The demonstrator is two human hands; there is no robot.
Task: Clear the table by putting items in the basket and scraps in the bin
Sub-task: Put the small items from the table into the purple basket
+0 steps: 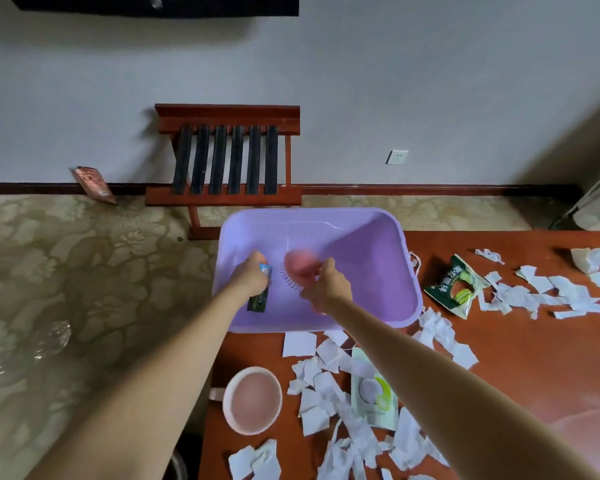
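A lilac plastic basket (371,237) stands at the far left corner of the red-brown table (520,358). Both hands are over its inside. My left hand (248,277) grips a dark green packet with a blue end (258,299). My right hand (328,284) holds a pink hairbrush (300,266), blurred, bristles facing down-left. White paper scraps (326,386) lie scattered over the table. A green snack bag (456,287) lies right of the basket. A pale green pouch (373,393) lies among the scraps, partly under my right forearm.
A pink-and-white mug (253,400) stands near the table's left edge. A wooden luggage rack (226,161) stands against the wall behind the basket. Patterned carpet (66,271) lies left of the table, with a clear plastic bag (32,344) on it.
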